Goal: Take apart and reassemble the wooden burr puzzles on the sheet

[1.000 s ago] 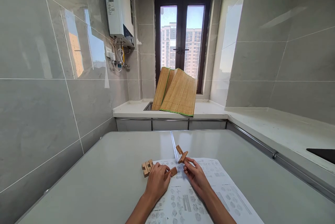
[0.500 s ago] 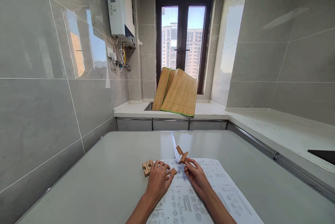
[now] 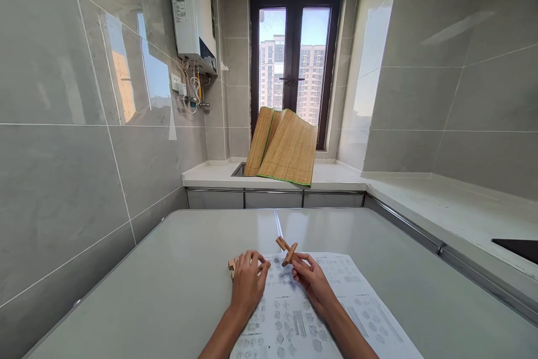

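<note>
My right hand [image 3: 310, 279] pinches two notched wooden puzzle pieces [image 3: 289, 252] joined in a cross, held up over the far part of the printed sheet [image 3: 290, 306]. My left hand [image 3: 249, 281] has its fingers curled down at the sheet's left edge. Between its thumb and fingers shows the tip of a wooden puzzle piece [image 3: 266, 265], the rest being covered. More notched wooden blocks [image 3: 231, 265] lie at the far left of this hand, mostly hidden behind it. Rows of small line drawings of shapes cover the sheet.
The sheet lies on a pale glossy table [image 3: 168, 292] with a centre seam. Beyond it, a bamboo mat [image 3: 290, 149] leans on a white counter [image 3: 336, 174] before the window. A water heater [image 3: 193, 12] hangs on the left wall.
My left hand has shifted left and away from me, covering more of the blocks and of its piece. My right hand has moved slightly left with the crossed pieces, which are now turned a little.
</note>
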A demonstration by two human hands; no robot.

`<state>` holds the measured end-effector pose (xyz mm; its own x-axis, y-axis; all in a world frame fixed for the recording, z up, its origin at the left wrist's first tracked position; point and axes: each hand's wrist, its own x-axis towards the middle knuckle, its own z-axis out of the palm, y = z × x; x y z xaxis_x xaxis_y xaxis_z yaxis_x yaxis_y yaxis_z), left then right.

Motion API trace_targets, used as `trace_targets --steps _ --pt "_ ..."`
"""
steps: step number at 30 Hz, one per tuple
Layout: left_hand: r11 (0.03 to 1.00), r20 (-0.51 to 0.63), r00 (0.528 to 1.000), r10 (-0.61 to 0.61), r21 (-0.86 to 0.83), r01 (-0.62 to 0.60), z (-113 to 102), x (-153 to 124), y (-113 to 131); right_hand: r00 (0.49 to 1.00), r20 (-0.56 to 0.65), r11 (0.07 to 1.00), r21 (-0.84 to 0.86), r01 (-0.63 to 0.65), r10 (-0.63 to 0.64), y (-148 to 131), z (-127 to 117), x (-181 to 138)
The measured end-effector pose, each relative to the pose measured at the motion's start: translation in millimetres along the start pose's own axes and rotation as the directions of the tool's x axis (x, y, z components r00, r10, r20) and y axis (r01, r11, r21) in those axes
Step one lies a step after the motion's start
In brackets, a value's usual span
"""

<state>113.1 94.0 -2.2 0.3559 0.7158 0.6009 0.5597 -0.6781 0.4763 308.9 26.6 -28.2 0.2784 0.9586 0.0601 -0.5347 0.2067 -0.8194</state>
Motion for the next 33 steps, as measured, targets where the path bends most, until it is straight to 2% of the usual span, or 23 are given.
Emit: trace_targets --steps 3,5,7,9,13,16,19,26,33 --pt "0.929 0.121 0.980 -0.157 -0.319 0.188 0 4 6 0.999 0.033 0.998 -0.057 0.016 -0.014 2 2 0" --pt "0.807 0.217 0.950 -0.223 -0.506 0.305 3 7 7 0.998 0.070 0.995 -0.095 0.015 -0.008 4 3 0" --pt "0.671 0.317 0.920 -0.230 -0.633 0.386 8 10 5 0.993 0.117 0.991 -0.130 0.006 0.009 5 4 -1" --pt "0.569 0.395 0.895 -0.206 -0.696 0.438 11 13 2 0.986 0.163 0.986 -0.164 0.003 0.024 5 5 -2" --pt "0.428 0.459 0.864 -0.207 -0.751 0.502 12 15 -2 0.977 0.212 0.979 -0.201 0.013 0.030 3 9 -7" --pt "0.310 0.511 0.831 -0.219 -0.771 0.556 12 14 -4 0.974 0.220 0.985 -0.173 -0.007 0.045 -1 12 -10" --pt "0.212 0.570 0.803 -0.176 -0.775 0.596 12 14 -5 0.968 0.239 0.990 -0.128 -0.051 0.081 -5 15 -12" --pt "0.152 0.640 0.764 -0.083 -0.750 0.644 7 12 -3 0.936 0.338 0.994 -0.085 -0.073 0.098 -14 19 -17" --pt "0.124 0.638 0.766 -0.080 -0.756 0.642 7 11 -4 0.945 0.315 0.994 -0.099 -0.053 0.082 -8 14 -12"
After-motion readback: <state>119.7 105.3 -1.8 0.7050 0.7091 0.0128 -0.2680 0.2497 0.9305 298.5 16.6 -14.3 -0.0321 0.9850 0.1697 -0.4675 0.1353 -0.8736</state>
